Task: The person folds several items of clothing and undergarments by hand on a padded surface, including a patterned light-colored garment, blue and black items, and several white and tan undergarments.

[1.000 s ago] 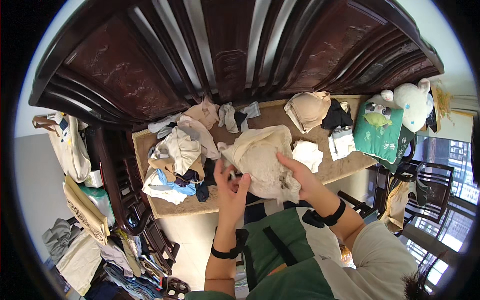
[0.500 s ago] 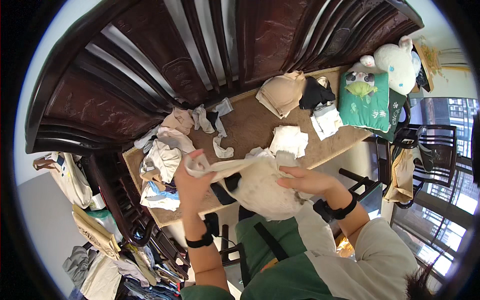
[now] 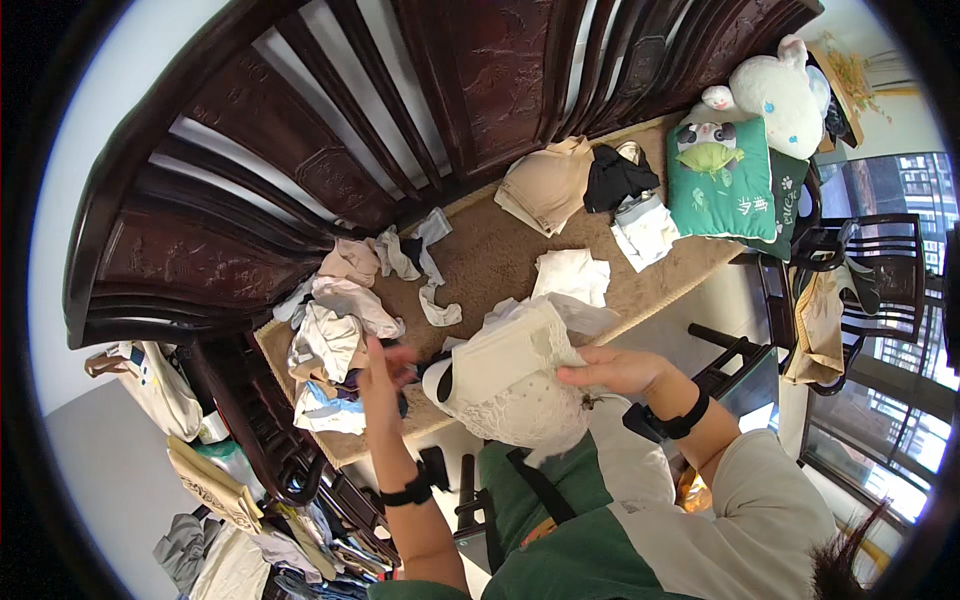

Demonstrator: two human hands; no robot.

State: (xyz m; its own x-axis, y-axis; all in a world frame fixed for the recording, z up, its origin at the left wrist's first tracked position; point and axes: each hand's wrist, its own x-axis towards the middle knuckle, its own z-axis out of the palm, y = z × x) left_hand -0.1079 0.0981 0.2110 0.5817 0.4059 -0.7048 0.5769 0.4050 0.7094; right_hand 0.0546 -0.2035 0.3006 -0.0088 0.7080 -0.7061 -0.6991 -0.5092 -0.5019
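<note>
A cream-white bra (image 3: 525,375) with lace on its cups hangs over my lap at the bench's front edge. My right hand (image 3: 622,372) grips its right side, thumb on top. A wide strip of its fabric lies folded back across the cups. My left hand (image 3: 380,375) is held up left of the bra, fingers spread and a little blurred, with nothing in it. Behind that hand rests a loose heap of light garments (image 3: 330,335). A white folded cloth (image 3: 572,278) lies just beyond the bra.
A brown padded bench (image 3: 490,245) has a tall carved wooden back (image 3: 480,90). Along it sit stacked beige bras (image 3: 545,185), black folded clothing (image 3: 618,180), a white folded garment (image 3: 645,230), a green cushion (image 3: 720,185) and a white plush toy (image 3: 780,100). More clothes (image 3: 225,570) hang at lower left.
My left hand has let go of the stretched band and opened. The band now lies folded over the cups, while my right hand keeps its grip. The view has shifted slightly.
</note>
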